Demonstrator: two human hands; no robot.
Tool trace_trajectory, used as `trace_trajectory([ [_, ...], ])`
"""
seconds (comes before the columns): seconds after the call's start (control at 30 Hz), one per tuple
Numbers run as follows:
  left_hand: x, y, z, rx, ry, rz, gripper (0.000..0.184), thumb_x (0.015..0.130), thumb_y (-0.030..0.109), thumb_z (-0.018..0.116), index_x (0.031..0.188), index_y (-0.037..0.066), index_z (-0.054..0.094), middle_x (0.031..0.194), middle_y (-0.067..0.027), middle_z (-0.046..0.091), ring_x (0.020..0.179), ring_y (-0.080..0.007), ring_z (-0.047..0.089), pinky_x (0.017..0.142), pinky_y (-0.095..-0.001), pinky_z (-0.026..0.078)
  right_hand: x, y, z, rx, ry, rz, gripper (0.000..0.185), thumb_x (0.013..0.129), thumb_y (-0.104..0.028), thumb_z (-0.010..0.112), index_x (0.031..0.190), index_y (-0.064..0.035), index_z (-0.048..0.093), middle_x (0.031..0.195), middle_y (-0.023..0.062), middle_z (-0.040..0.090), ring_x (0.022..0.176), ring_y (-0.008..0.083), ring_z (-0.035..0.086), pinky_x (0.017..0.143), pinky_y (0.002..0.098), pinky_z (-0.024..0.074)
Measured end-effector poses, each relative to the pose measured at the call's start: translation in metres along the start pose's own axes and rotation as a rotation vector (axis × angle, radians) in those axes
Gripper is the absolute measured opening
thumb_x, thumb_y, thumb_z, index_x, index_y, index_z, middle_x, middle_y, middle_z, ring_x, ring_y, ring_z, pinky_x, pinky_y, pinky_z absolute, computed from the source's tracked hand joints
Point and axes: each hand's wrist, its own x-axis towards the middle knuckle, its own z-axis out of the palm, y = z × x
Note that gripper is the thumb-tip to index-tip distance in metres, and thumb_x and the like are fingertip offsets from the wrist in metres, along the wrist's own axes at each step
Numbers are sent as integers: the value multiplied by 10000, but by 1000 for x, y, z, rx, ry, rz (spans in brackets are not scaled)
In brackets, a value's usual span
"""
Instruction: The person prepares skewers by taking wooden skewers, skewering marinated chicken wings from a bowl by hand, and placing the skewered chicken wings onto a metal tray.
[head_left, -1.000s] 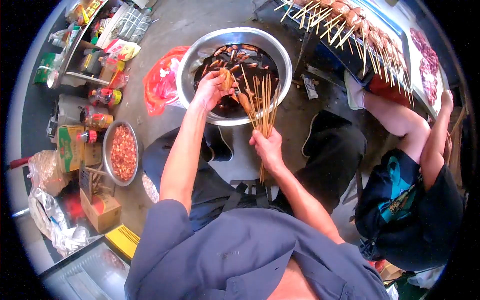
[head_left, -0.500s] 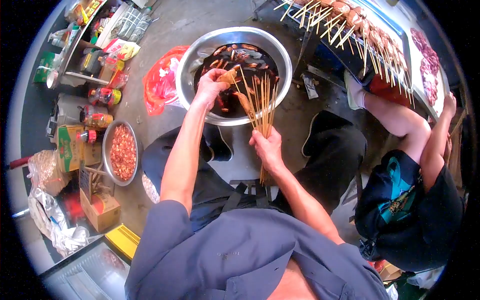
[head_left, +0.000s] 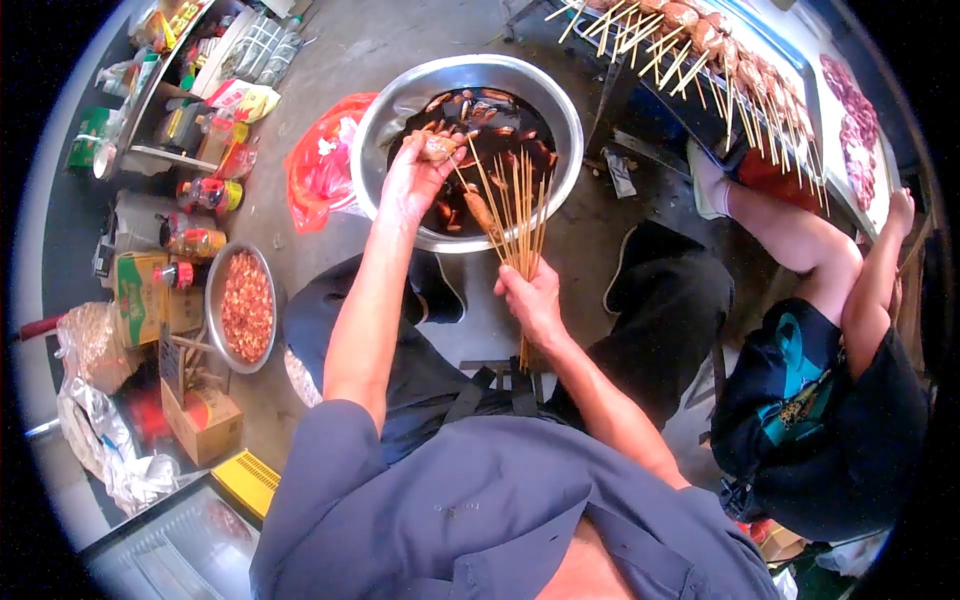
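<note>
A wide metal basin (head_left: pixel 368 160) holds dark liquid with several brown meat pieces floating in it. Over its left part, my left hand (head_left: pixel 418 178) pinches a light brown piece of meat (head_left: pixel 438 148). My right hand (head_left: pixel 533 303), just below the basin's near rim, is closed around a bundle of thin wooden skewers (head_left: pixel 522 215), which fan out over the liquid. One brown meat piece (head_left: pixel 480 212) sits on a skewer at the bundle's left side. The tip of a leftmost skewer reaches close to the piece in my left hand.
Left of the basin lies a red plastic bag (head_left: pixel 325 165). A metal bowl of reddish pieces (head_left: pixel 247 308) stands below it, beside bottles and boxes. At the upper right, a tray holds skewered meat (head_left: pixel 735 70). Another person (head_left: pixel 820 400) sits at the right.
My left hand has turned and shifted slightly left with the meat piece. The skewer bundle in my right hand has fanned and tilted a little to the left.
</note>
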Motion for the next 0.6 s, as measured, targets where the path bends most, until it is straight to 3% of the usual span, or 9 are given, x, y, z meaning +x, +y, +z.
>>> trace_trajectory([
  [0.13,5,0,-6,-46,79,-36,286,974,187,460,1145,-41,485,1107,-212,574,1084,-359,560,943,-469,496,-1,-1,0,22,-9,-33,88,868,-123,576,904,-44,569,678,0,586,602,92,541,546,248,427],
  [0.47,4,2,-2,131,11,-24,204,946,132,516,1061,-35,535,1019,-188,607,982,-327,607,906,-439,521,0,2,-2,4,-13,-4,81,868,-132,575,876,-52,566,670,3,588,585,89,526,526,246,414],
  [0.6,2,6,1,244,-43,-27,195,936,118,535,1077,-16,511,972,-185,619,893,-320,647,803,-432,564,-1,0,-3,-17,0,7,83,871,-142,574,865,-59,565,663,-1,587,568,86,510,508,245,402],
])
